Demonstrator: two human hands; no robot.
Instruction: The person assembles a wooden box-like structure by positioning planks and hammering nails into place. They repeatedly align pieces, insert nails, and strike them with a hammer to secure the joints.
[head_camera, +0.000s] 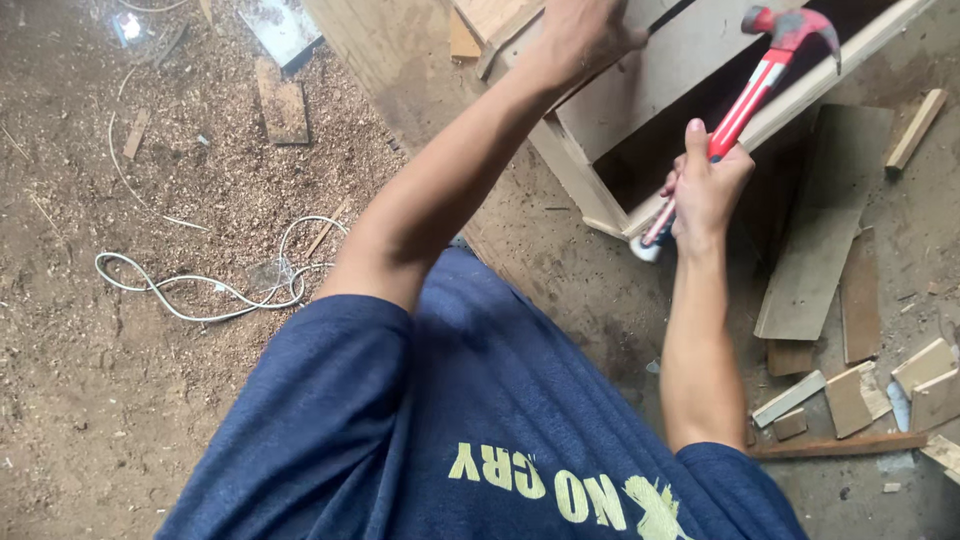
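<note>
My right hand (705, 190) is closed around the red and white handle of a claw hammer (755, 85). The hammer's red head is raised over an open wooden box (585, 170) that stands on the dirt floor. My left hand (583, 35) reaches further ahead and grips the top edge of a light wooden board (655, 75) that forms part of the box. The box's inside is dark and I cannot see into it. My blue shirt fills the bottom of the view.
A white cable (200, 290) loops over the sawdust-strewn floor at left. A flat grey plank (825, 225) and several short wood offcuts (860, 395) lie at right. A small board (282, 108) lies at the upper left.
</note>
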